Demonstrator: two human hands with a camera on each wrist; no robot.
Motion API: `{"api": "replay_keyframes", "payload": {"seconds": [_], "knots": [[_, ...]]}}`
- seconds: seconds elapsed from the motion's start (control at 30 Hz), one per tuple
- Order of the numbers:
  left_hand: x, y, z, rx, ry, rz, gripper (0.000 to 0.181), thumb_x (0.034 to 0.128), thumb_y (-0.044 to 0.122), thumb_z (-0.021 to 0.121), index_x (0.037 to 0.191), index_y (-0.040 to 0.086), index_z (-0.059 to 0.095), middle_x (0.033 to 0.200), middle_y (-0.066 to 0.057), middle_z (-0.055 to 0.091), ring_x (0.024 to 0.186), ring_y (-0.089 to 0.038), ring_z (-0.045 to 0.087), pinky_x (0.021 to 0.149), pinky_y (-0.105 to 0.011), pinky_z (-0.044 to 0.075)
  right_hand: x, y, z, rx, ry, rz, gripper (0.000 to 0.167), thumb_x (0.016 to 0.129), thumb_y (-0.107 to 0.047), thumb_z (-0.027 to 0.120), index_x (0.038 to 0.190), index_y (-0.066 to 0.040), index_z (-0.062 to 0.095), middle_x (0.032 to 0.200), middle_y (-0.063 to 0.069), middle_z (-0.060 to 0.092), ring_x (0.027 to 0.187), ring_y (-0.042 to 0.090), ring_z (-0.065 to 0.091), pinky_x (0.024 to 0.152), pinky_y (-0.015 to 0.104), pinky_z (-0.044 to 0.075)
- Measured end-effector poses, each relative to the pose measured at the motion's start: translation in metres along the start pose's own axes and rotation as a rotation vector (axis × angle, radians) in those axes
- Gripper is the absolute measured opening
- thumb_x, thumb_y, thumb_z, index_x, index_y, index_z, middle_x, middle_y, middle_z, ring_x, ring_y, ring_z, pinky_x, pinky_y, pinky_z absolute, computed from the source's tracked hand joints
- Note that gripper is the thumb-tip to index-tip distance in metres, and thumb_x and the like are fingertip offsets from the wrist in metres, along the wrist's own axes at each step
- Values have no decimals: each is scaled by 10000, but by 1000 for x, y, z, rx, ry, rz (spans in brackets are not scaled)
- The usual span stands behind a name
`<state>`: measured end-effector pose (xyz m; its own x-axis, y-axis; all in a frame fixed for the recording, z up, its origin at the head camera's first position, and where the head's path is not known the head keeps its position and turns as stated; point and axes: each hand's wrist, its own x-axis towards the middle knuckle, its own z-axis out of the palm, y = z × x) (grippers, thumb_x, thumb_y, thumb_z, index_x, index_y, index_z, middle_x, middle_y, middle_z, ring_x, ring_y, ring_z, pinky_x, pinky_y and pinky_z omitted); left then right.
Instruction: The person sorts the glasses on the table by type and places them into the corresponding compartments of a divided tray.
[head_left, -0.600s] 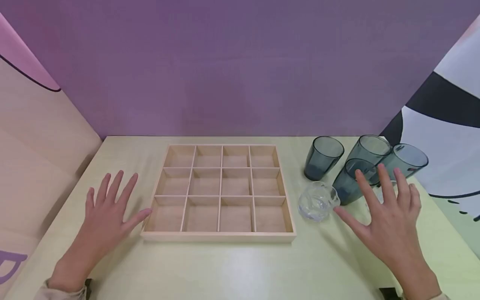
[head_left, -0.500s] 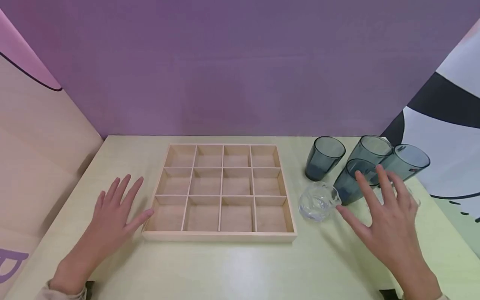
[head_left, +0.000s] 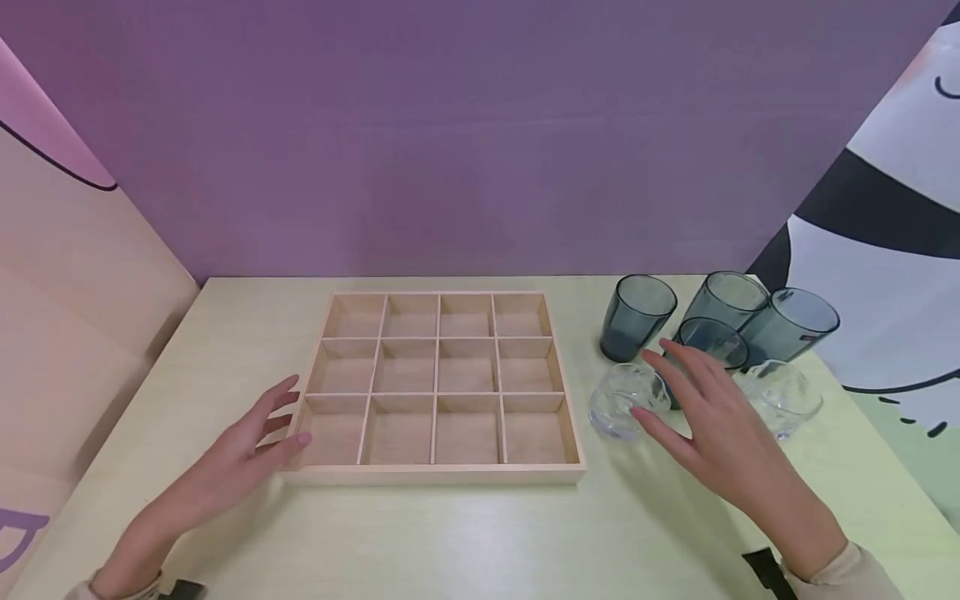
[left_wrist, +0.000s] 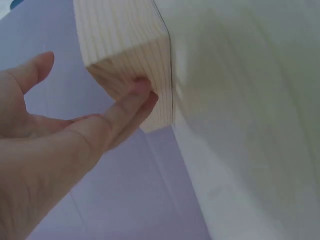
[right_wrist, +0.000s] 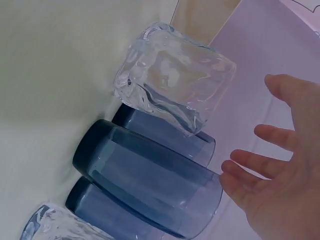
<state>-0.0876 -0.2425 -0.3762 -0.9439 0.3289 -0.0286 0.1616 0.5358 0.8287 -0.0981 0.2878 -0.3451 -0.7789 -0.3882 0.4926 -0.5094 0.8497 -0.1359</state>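
Loosely, the left hand [head_left: 240, 458] lays unclenched fingers along the wooden tray [head_left: 431, 476] just to its right, seemingly touching the outer wall. The right hand [head_left: 712, 437], relaxed and holding nothing, has a clear glass [head_left: 617, 404] beside its thumb and tinted glasses [head_left: 636, 321] beyond its fingertips.

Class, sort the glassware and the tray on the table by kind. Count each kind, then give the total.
Blue-grey glass tumblers: 4
Clear wavy glass cups: 2
Wooden compartment tray: 1
Total: 7
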Motion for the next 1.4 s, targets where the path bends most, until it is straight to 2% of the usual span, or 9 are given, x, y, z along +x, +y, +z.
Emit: {"api": "replay_keyframes", "payload": {"seconds": [0.27, 0.47, 0.63, 0.83, 1.0, 1.2, 1.4], "knots": [[1, -8, 6, -91, -24, -64, 742, 1037, 332, 548, 1597, 129, 105, 1646, -137, 115, 1427, -517, 232, 1050, -658, 345, 13, 3, 14, 36, -124, 30, 665, 891, -318, 752, 1460, -116, 473, 1486, 193, 424, 1325, 395, 417, 941, 615, 459], [-4, -14, 7, -101, -35, -43, 699, 1043, 272, 545, 1599, 157, 137, 1649, -122, 117, 1424, -514, 253, 1040, -627, 377, 18, 6, 25, 73, -206, 56, 645, 925, -370, 714, 1458, -111, 459, 1482, 235, 404, 1287, 453, 441, 916, 623, 466], [-4, -18, 8, -102, -32, -6, 633, 1029, 270, 575, 1578, 205, 267, 1645, -65, 166, 1422, -474, 300, 1031, -529, 426, 18, 8, 29, 78, -209, 46, 577, 937, -355, 703, 1412, -93, 506, 1419, 227, 471, 1250, 450, 480, 933, 617, 457], [-3, -15, 6, -84, 28, 47, 551, 979, 220, 660, 1482, 126, 458, 1569, -118, 365, 1345, -444, 443, 941, -346, 526, 17, 9, 32, 76, -209, 37, 525, 940, -352, 697, 1373, -91, 554, 1354, 209, 528, 1233, 431, 496, 938, 611, 457], [-6, -14, 3, -70, 62, 17, 525, 969, 207, 675, 1458, 138, 495, 1544, -118, 405, 1306, -432, 495, 886, -327, 552, 19, 8, 29, 93, -254, 35, 604, 889, -356, 757, 1387, -83, 550, 1371, 227, 519, 1243, 451, 489, 937, 622, 456], [-9, -14, 4, -38, 69, 2, 566, 972, 203, 670, 1494, 152, 457, 1559, -129, 380, 1293, -406, 518, 876, -350, 560, 25, 8, 27, 101, -224, -17, 588, 838, -284, 811, 1332, -45, 600, 1243, 172, 611, 1086, 380, 612, 866, 555, 517], [-8, -10, 3, -14, 76, -30, 558, 967, 276, 678, 1482, 191, 481, 1539, -93, 418, 1274, -345, 552, 852, -286, 556, 24, 7, 23, 102, -278, 41, 623, 835, -310, 814, 1366, -79, 581, 1289, 195, 589, 1114, 395, 606, 873, 572, 515]]}}
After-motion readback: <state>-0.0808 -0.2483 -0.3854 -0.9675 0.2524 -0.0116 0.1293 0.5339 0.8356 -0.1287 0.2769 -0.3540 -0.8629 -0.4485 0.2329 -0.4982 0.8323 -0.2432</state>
